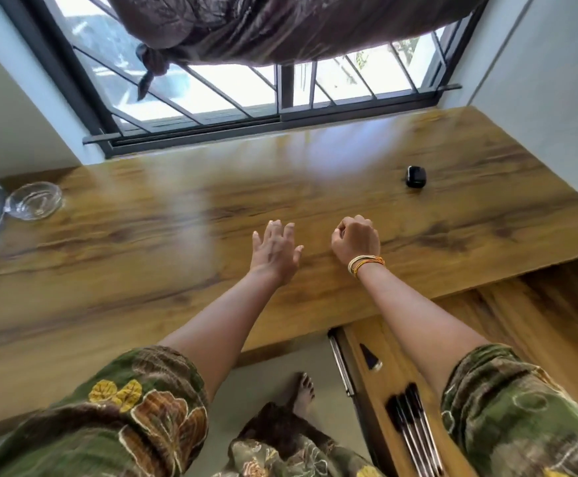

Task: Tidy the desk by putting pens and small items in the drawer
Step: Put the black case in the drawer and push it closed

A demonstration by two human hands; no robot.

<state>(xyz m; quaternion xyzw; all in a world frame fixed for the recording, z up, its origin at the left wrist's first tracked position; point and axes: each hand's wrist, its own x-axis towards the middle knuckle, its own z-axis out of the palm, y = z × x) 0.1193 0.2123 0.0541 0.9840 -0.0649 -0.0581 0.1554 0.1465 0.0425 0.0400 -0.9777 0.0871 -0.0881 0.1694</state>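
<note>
Beyond the right hand (pixel 355 239), further along the wooden worktop (pixel 143 256), sits a small black item (pixel 415 176). It looks light, rigid and smooth, best pinched across its sides. The right hand is curled shut, apparently empty. Beside it, the left hand (pixel 275 251) is spread open, holding nothing. Pens (pixel 414 432) lie in the open drawer (pixel 377 376) below the right forearm.

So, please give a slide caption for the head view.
Both hands, left hand and right hand, above desk; pens in open drawer.

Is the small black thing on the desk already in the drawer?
No, the small black item sits on the desk top near the window, while the open drawer holds only pens and a dark triangular piece.
</note>
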